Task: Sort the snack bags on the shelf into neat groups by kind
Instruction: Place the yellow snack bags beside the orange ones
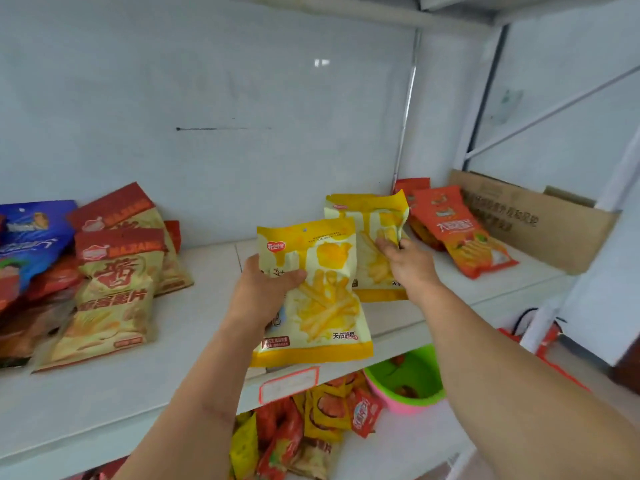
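A person's two bare arms reach toward a white shelf [173, 368]. At centre, the left hand [266, 289] grips a yellow fries bag [322, 306] by its left edge, thumb across the front, holding it upright above the shelf's front lip. At two o'clock from it, the right hand [407, 261] pinches the right side of a second yellow fries bag [370, 237], standing on the shelf. Orange bags [457, 233] lean at three o'clock beside a cardboard box [540, 220]. Red-and-cream chip bags [117, 282] and a blue bag [31, 237] crowd nine o'clock.
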{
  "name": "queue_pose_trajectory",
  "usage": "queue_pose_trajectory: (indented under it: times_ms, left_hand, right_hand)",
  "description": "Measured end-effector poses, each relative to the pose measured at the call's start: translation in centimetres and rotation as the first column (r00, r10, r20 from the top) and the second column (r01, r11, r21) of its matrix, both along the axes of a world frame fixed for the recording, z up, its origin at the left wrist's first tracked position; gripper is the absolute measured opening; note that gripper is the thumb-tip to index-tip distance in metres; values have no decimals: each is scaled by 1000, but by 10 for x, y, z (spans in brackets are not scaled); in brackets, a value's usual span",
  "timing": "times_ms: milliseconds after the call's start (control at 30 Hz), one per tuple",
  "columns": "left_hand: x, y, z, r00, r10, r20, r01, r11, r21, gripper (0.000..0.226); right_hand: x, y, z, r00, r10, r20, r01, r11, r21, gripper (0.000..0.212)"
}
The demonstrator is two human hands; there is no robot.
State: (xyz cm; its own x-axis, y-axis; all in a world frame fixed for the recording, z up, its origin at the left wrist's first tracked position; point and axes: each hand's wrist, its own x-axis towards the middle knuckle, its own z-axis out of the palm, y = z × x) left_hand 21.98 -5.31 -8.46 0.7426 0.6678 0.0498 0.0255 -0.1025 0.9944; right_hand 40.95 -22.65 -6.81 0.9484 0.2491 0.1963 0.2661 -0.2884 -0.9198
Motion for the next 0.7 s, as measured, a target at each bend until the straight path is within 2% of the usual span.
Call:
queue_pose_trajectory:
  times_ms: [100,233,400,500,700]
  left_hand:
    - [33,-10,0,1000,-22,-10,22,1000,18,68]
    - [66,-23,-5,999,-20,-31,21,1000,10,76]
    - [102,-49,-13,995,87,-45,-87,996,13,58]
    - [122,-68,-17,986,155,-57,-155,988,12,63]
    - [156,-103,-17,955,281,-97,-279,960,40,66]
  right_hand:
    - [37,-17,-2,1000,-14,12,14,1000,0,33]
    - [77,-32,-8,1000,16,-4,-16,999,-35,27]
    - [125,-42,-17,992,124,-8,-125,989,-77,24]
    - [150,-42,-24,977,212,-2,-212,974,-75,20]
    - [179,-37,-35,959,282,-23,-282,959,-17,33]
